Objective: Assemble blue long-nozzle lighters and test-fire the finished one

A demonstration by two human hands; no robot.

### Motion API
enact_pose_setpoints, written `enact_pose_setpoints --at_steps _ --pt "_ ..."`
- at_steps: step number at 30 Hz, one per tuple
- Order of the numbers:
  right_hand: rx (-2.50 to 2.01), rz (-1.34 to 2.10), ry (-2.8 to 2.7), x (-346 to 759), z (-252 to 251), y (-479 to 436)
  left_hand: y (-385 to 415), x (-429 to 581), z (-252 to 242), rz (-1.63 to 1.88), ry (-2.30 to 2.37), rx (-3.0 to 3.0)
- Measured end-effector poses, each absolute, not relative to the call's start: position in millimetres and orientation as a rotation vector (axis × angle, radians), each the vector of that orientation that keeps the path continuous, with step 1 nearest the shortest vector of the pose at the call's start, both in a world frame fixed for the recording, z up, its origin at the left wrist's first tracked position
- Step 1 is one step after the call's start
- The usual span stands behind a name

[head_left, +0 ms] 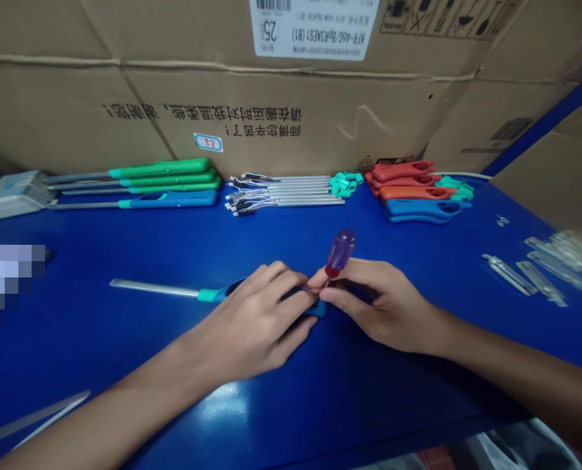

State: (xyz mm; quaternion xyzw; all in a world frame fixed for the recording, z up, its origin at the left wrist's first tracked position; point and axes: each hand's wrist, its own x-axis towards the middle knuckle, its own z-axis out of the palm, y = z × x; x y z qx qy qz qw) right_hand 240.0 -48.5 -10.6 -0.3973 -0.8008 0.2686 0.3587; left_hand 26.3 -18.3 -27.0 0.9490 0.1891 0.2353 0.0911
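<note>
A blue long-necked lighter (216, 295) with a teal collar and a silver tube lies on the table, its tube pointing left. My left hand (259, 320) is closed over its handle and covers most of it. My right hand (393, 303) pinches the shaft of a screwdriver with a purple, see-through handle (342, 251). The screwdriver stands nearly upright and leans a little right, with its tip at the handle's right end. My fingers hide the exact spot where the tip meets the lighter.
Lighters with green handles (168, 173) lie at the back left. Silver tubes with wires (295, 192), teal collars (344, 185) and red handle shells (403, 173) line the cardboard (173, 91). Clear plastic parts (511, 274) lie right; pale strips (51, 418) lie front left.
</note>
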Motion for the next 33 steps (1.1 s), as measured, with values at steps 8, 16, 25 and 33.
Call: enact_pose_setpoints --at_steps 8,16,25,33 --pt "-1.011 0.631 -2.126 246 -7 -47 -18 27 -26 0.652 0.592 2.792" --pt "-1.024 0.55 -2.037 240 -17 -46 -19 26 -25 0.661 0.586 2.782" --pt "-1.05 0.606 -2.05 240 -18 -45 -18 28 -26 0.664 0.582 2.795" --pt "-0.952 0.642 -2.147 246 -12 -48 -18 27 -25 0.665 0.576 2.802"
